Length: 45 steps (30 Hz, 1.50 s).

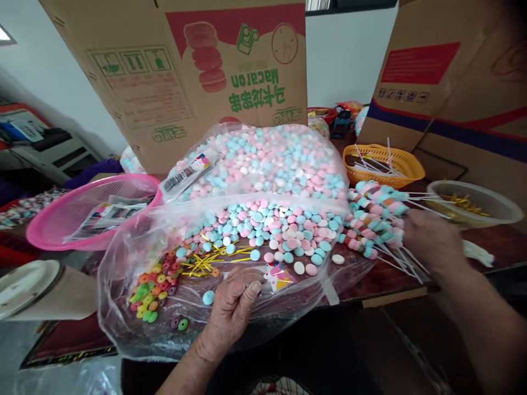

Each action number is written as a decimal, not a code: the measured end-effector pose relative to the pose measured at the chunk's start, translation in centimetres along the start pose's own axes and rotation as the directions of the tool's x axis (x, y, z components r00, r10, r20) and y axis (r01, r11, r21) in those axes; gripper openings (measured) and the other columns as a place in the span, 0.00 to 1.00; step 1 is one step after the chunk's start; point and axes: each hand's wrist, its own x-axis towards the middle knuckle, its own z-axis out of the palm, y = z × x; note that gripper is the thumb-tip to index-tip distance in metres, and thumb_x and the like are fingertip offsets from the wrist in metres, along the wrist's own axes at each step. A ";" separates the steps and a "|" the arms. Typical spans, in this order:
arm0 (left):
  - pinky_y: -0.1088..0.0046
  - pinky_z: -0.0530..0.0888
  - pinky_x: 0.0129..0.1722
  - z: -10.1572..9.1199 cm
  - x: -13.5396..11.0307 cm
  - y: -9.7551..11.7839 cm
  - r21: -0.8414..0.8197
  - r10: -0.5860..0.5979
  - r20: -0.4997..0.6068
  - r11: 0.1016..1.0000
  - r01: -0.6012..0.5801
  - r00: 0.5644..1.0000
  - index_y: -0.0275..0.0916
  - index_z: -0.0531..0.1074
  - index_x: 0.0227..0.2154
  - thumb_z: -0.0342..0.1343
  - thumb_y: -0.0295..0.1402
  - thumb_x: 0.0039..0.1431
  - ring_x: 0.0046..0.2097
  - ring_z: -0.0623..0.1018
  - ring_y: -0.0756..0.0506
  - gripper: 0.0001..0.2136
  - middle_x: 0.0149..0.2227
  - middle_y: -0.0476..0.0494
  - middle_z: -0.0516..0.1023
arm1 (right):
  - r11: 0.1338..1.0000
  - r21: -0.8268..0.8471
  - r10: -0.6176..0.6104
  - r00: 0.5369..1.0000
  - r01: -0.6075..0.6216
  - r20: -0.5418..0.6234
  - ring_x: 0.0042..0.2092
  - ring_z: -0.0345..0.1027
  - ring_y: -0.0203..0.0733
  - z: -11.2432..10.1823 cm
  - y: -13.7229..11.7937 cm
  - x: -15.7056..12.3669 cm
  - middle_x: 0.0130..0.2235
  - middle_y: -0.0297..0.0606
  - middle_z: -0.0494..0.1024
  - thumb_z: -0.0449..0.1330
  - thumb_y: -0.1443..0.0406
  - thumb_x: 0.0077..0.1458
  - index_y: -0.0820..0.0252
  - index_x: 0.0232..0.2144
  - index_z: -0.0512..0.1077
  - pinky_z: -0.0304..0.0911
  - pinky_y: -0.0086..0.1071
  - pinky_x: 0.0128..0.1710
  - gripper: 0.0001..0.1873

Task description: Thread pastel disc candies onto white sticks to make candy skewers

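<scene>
Left hand (233, 304): fingers and thumb closed on a printed plastic packet (280, 276), which projects to the right of the thumb above the near part of a large clear plastic bag (284, 315). Right hand (432, 241): blurred, beside the stick ends of a pile of candy skewers (373, 216); whether it grips any stick cannot be told.

Beyond the left hand, pink, blue and white candy discs (263, 164) fill the bag and spill from its mouth; gold twist ties (206, 267) lie just past the knuckles, and ring-shaped candies (154, 291) lie to the left. Farther left are a pink plastic basket (41, 230) containing more packets and a lidded cup (61, 291).

Beyond the right hand, on the worktop (508, 241), stand a translucent bowl (502, 211) of gold ties and a yellow basket (405, 170) with white sticks.
</scene>
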 end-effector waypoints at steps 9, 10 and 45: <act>0.67 0.72 0.43 0.1 1.1 0.6 -0.015 0.049 0.064 0.999 -0.048 0.997 0.41 0.72 0.35 0.50 0.27 0.62 0.38 0.78 0.47 0.07 0.34 0.47 0.80 | 0.785 0.284 -0.493 0.833 0.550 -0.251 0.38 0.71 0.39 -4.0 -8.1 -7.3 0.39 0.39 0.76 0.52 0.75 0.58 0.57 0.49 0.68 0.66 0.30 0.38 0.18; 0.67 0.72 0.43 0.0 1.1 0.7 -0.016 0.048 0.062 0.999 -0.048 0.997 0.41 0.72 0.34 0.49 0.27 0.62 0.38 0.78 0.47 0.07 0.33 0.47 0.80 | 0.781 0.251 -0.518 0.817 0.572 -0.252 0.37 0.72 0.39 -3.9 -8.3 -7.5 0.38 0.40 0.76 0.52 0.75 0.57 0.58 0.48 0.68 0.66 0.30 0.37 0.18; 0.78 0.62 0.28 1.2 3.3 2.3 0.114 -0.355 0.772 0.893 0.435 0.527 0.38 0.74 0.35 0.66 0.41 0.44 0.30 0.69 0.50 0.16 0.27 0.55 0.72 | 0.597 0.285 -0.798 0.593 0.750 0.110 0.25 0.61 0.37 -4.9 -11.4 -5.5 0.24 0.32 0.71 0.50 0.77 0.50 0.59 0.31 0.71 0.45 0.32 0.25 0.14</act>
